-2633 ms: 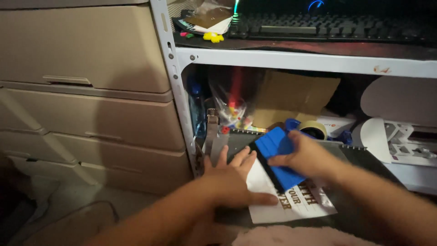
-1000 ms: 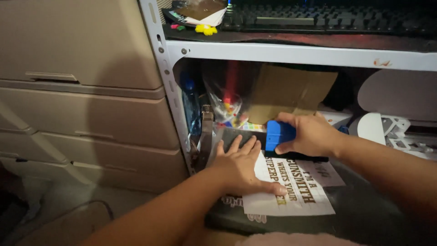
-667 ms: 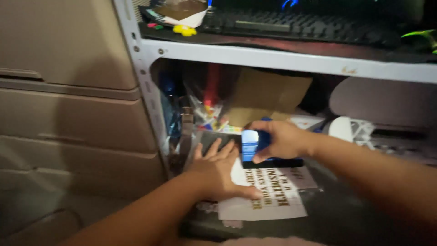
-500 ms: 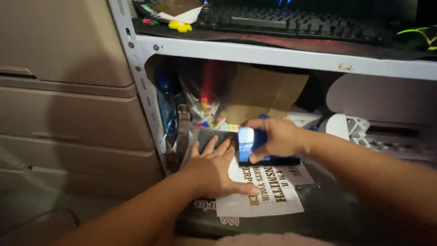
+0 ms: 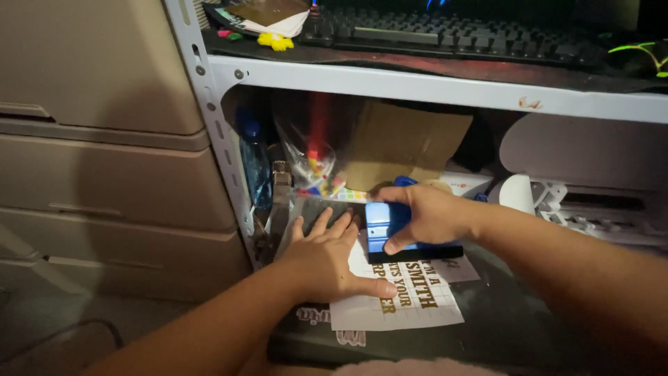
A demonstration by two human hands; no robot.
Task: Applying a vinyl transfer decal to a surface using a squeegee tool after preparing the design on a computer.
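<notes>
My right hand grips a blue squeegee whose dark edge presses on the top of a white lettered sheet. That sheet lies on a dark mat on the lower shelf. My left hand lies flat, fingers spread, on the sheet's left side, with the thumb resting on the lettering. The squeegee sits just right of my left fingers.
A white metal shelf frame separates beige drawers on the left. A keyboard rests on the upper shelf. Behind my hands stand a cardboard piece, a clear bag of small items, a blue bottle and a white machine.
The squeegee, first lifted and tilted above the sheet, has come down with its edge on the sheet's top. My left hand stayed flat on the sheet. The view shifted left.
</notes>
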